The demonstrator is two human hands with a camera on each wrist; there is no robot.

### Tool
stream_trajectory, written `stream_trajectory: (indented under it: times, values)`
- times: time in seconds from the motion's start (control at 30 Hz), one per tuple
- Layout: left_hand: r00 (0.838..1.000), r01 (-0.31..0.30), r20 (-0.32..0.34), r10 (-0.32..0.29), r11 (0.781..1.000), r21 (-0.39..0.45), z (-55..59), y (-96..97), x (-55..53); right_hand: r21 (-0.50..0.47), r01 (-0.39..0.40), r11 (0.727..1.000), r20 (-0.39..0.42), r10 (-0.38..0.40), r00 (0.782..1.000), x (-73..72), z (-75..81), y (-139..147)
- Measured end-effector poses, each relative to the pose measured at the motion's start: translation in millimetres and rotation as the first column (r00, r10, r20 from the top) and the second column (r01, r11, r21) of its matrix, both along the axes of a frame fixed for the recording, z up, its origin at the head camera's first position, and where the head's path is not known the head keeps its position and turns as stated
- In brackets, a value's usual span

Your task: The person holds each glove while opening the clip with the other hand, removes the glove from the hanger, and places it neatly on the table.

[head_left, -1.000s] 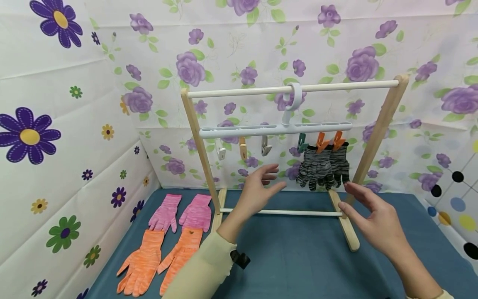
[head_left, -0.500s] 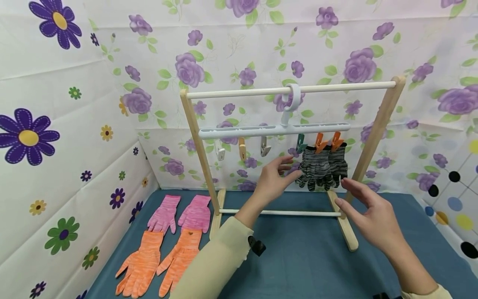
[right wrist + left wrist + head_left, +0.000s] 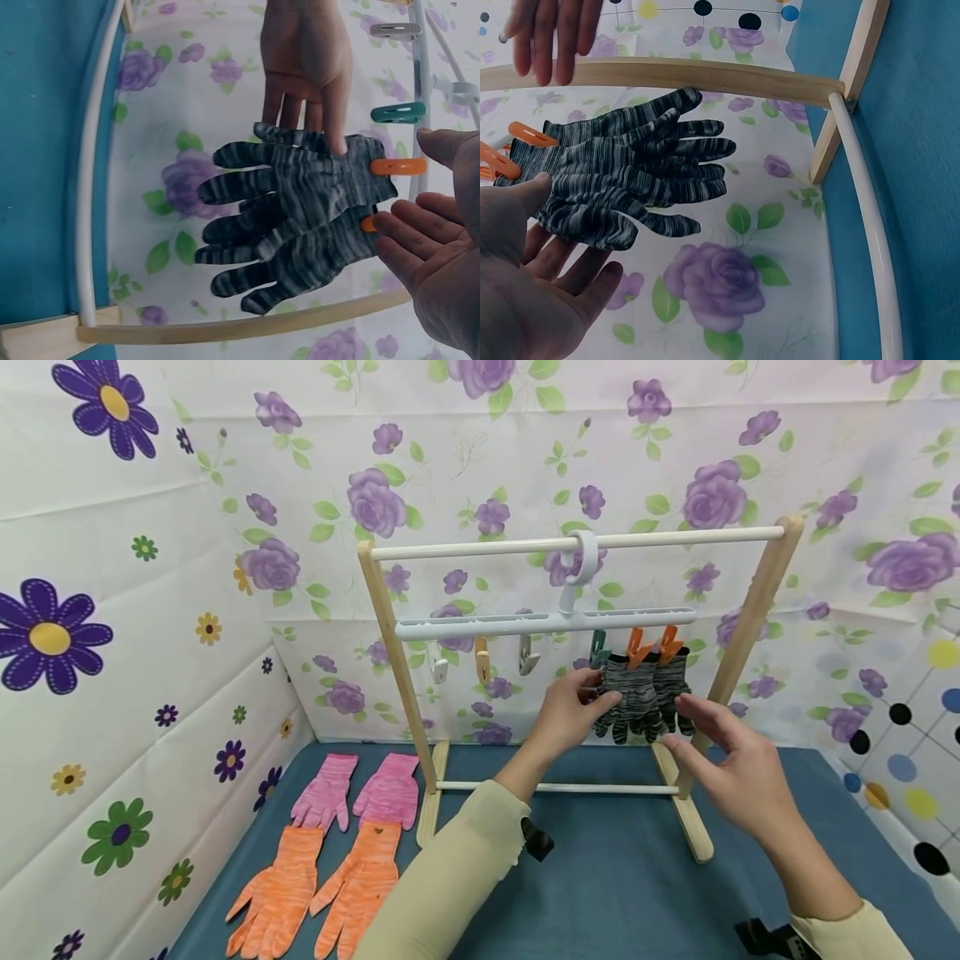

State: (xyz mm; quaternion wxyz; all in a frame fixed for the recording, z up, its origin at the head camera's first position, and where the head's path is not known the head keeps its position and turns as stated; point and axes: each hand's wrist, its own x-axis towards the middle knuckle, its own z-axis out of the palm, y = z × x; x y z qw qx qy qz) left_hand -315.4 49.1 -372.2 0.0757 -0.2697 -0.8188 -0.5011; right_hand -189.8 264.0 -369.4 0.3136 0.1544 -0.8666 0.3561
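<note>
Black-and-grey striped gloves [image 3: 632, 689], two of them, hang fingers down at the right end of a pale hanger [image 3: 487, 626], one partly overlapping the other. Orange clips [image 3: 637, 648] hold their cuffs, one per glove. Left hand [image 3: 567, 708] at the near glove's left edge: thumb over the front, fingers behind, spread and relaxed; can't tell if there's any squeeze. Right hand [image 3: 738, 768] open, holding nothing, fingers extended just beside the other glove; contact unclear.

Green clip [image 3: 597, 649] sits just left of the gloves on the same hanger. Further left along the bar: grey clip [image 3: 528, 656], yellowish clip [image 3: 482, 662], white clip [image 3: 437, 662]. Hanger hooks over the white top rail [image 3: 472, 550] of a rack with wooden side posts [image 3: 753, 602], standing on blue cloth [image 3: 600, 885].

Left of the rack, two pink gloves [image 3: 387, 791] lie flat on the cloth, cuffs away from the person; two orange gloves [image 3: 279, 893] lie nearer, cuffs by the pink fingertips. Purple-flowered sheet [image 3: 450, 452] behind. Sleeves [image 3: 450, 872] pale yellow.
</note>
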Motion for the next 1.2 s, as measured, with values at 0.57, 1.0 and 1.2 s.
stream_trajectory:
  times: [0.57,1.0,1.2]
  values:
    - [0.998,0.054,-0.015,-0.054,0.998,0.029,-1.7,1.5,1.8,-0.087,-0.063,0.994,0.015,0.065,0.998,-18.2,30.6,-13]
    - [0.990,0.141,-0.024,-0.141,0.990,0.012,-3.4,3.0,11.8,-0.105,-0.090,0.990,-0.023,0.088,0.996,-25.6,42.3,-27]
    - [0.980,0.200,-0.014,-0.200,0.980,0.021,-1.5,1.5,16.5,-0.088,-0.052,0.995,-0.009,0.052,0.999,-25.6,45.6,-35]
